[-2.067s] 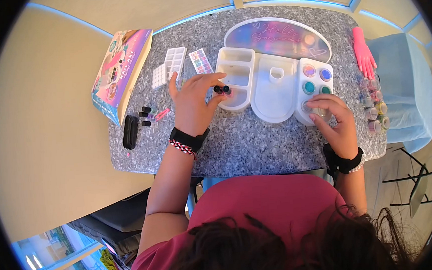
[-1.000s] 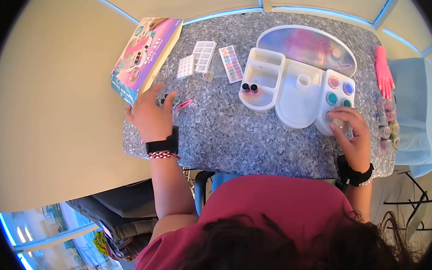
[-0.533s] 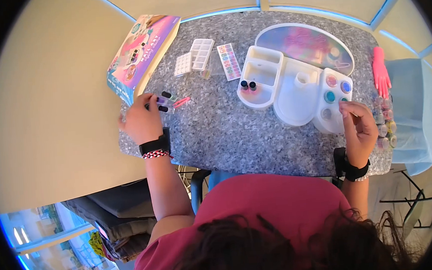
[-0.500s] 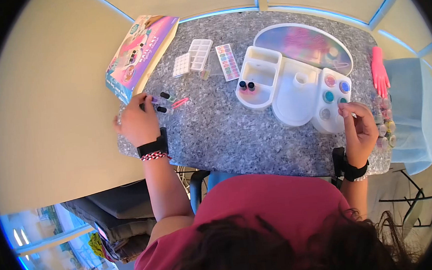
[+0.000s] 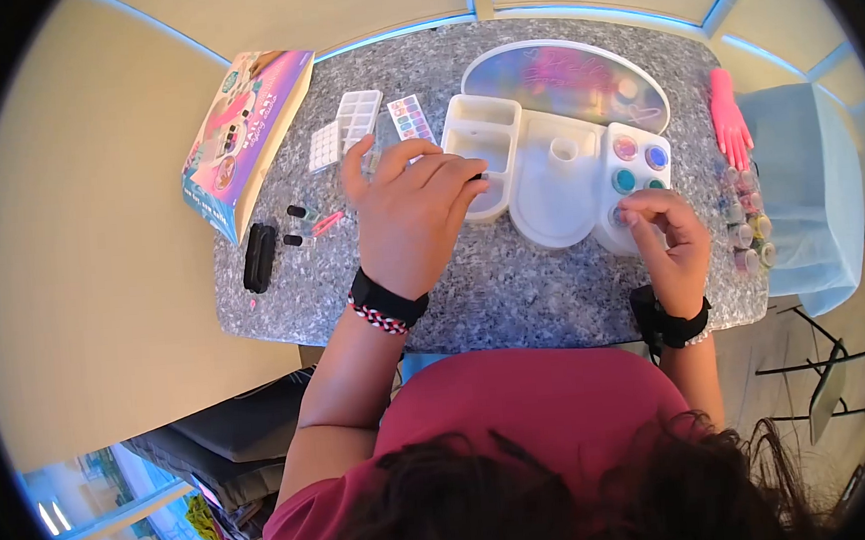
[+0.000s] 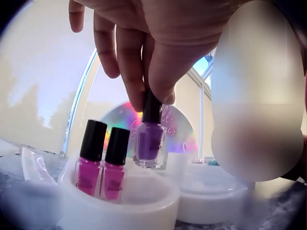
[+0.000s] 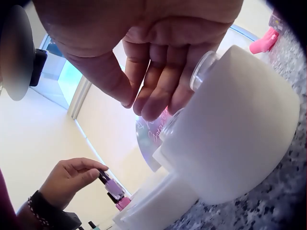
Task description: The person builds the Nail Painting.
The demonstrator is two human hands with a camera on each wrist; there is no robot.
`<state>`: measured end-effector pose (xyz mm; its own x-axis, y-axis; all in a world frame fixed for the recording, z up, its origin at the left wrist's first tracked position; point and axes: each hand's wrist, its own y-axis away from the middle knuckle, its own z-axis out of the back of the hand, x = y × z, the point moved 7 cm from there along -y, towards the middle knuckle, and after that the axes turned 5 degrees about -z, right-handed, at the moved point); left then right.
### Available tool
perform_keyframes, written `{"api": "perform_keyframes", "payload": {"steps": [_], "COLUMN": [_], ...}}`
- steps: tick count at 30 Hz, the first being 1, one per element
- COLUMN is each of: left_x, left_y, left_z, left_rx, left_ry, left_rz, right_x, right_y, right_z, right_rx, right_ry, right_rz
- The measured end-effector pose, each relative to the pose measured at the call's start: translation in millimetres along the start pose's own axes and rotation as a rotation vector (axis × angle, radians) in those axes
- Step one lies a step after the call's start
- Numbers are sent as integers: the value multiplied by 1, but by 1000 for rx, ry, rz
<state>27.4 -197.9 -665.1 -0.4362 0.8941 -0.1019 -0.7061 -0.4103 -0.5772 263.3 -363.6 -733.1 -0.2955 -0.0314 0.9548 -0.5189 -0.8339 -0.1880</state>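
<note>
The left hand [image 5: 411, 216] pinches the black cap of a purple polish bottle [image 6: 149, 143], held upright over the front compartment of the white organizer [image 6: 120, 213]. Two pink polish bottles [image 6: 89, 158] stand side by side in that compartment, left of the purple one in the left wrist view. The right hand [image 5: 673, 243] hovers at the organizer's right section [image 5: 605, 230], fingers bent and thumb near the fingertips; in the right wrist view nothing shows between the thumb and fingers of this hand [image 7: 148, 62]. Round pots [image 5: 624, 180] sit in that section.
Two bottles [image 5: 297, 240] and pink tweezers [image 5: 327, 223] lie on the left, beside a black pouch [image 5: 260, 258] and a box [image 5: 242, 133]. White trays [image 5: 358, 115] and a nail sheet [image 5: 409, 118] lie behind. A pink model hand [image 5: 730, 119] and several jars [image 5: 743, 235] line the right edge.
From the bottles at the left, my left hand has moved right to the organizer, carrying the purple bottle. My right hand remains by the pots.
</note>
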Motion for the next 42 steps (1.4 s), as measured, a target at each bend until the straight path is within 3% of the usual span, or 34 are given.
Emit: {"api": "perform_keyframes", "payload": {"steps": [14,19,22,24,27,29,33,35,36,38,39,41,42], "left_x": [6,6,45,87,129,153,157,125,108,52,33,-11,-20], "left_y": [6,5,22,50,91,114,113,91,78,43,33,16,13], "left_z": [-33,-14,13,33,42,40,33,50,53,51,50,39,33], "left_rx": [79,58,-27,-73,40,280,316,81,81,23,21,53,50], "left_ry": [-55,-118,-286,-438,-679,-661,-605,-528,-504,-267,-251,-146,-146], "left_rz": [-32,-9,192,420,577,802,791,646,626,387,379,144,144], "right_x": [10,5,3,3,4,6,10,15,14,16,16,17,18], "right_y": [0,0,0,0,0,-1,-1,-2,-2,-4,-4,-4,-4], "right_z": [0,-2,-2,-2,-2,-2,-2,0,-1,-2,-1,-2,-2], "right_rx": [28,10,24,12,16,23,22,-2,12,17,6,22,26], "right_ry": [118,99,89,103,130,126,157,185,180,187,200,164,175], "right_rz": [56,56,50,50,60,55,92,82,87,121,118,111,117]}}
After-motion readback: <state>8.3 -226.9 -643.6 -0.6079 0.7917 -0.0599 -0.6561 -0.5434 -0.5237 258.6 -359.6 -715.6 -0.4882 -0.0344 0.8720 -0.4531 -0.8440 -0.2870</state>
